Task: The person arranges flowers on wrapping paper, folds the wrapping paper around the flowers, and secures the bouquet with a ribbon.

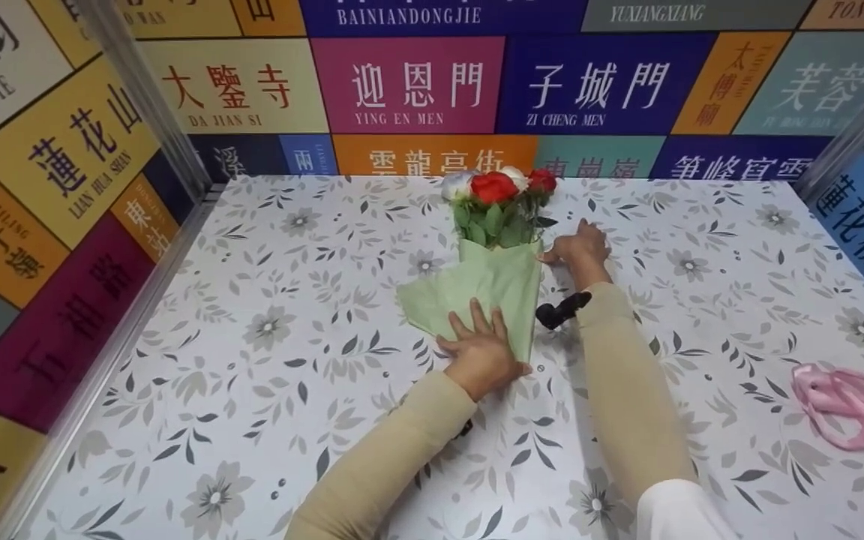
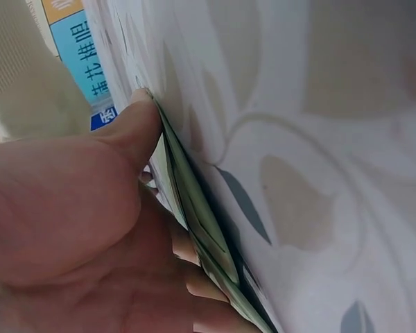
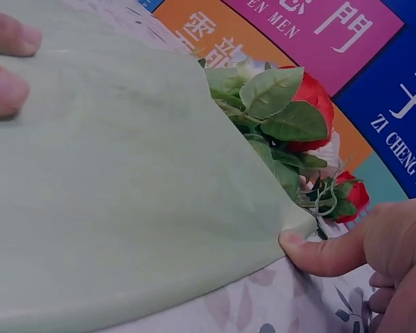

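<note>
A bouquet of red roses (image 1: pixel 493 187) and pale flowers lies on the table, its stems wrapped in light green wrapping paper (image 1: pixel 492 274). My left hand (image 1: pixel 483 358) rests on the lower part of the wrapper with its fingers spread. Its thumb lies along the paper's folded edge in the left wrist view. At the wrapper's upper right edge is my right hand (image 1: pixel 582 247). The right thumb (image 3: pixel 326 255) presses the paper's corner just below the flowers, while the other fingers stay off the paper, partly hidden. Green leaves (image 3: pixel 298 118) stick out above the wrapper.
Pink ribbon (image 1: pixel 844 409) lies in loose loops at the table's right side. The table (image 1: pixel 312 262) has a grey leaf-and-flower print. Panels with large lettering (image 1: pixel 409 86) stand behind it and along both sides.
</note>
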A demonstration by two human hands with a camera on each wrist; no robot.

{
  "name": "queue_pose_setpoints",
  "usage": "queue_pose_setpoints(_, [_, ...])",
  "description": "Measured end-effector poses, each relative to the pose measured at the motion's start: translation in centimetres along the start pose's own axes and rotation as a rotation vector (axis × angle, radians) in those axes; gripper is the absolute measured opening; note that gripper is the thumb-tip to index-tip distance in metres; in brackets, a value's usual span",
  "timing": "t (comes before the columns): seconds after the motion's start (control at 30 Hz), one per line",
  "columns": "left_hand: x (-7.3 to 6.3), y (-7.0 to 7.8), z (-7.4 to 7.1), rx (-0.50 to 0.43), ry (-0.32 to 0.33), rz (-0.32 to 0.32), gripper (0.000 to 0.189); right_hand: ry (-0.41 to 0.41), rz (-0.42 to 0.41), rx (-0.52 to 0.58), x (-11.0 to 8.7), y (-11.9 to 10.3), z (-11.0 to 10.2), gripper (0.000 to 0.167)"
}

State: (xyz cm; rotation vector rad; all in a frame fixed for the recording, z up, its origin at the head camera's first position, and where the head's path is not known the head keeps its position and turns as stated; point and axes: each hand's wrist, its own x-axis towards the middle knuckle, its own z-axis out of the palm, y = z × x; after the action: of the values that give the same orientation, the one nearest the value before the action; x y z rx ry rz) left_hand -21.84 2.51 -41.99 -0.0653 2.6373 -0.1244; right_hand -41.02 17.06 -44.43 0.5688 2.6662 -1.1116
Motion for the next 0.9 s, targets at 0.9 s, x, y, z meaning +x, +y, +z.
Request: queue_pose_setpoints(0.9, [0.0, 0.1, 0.3, 0.026, 0.035, 0.023, 0.101, 0.152, -0.012, 0.126, 0.2, 1.3, 1.2, 0.063])
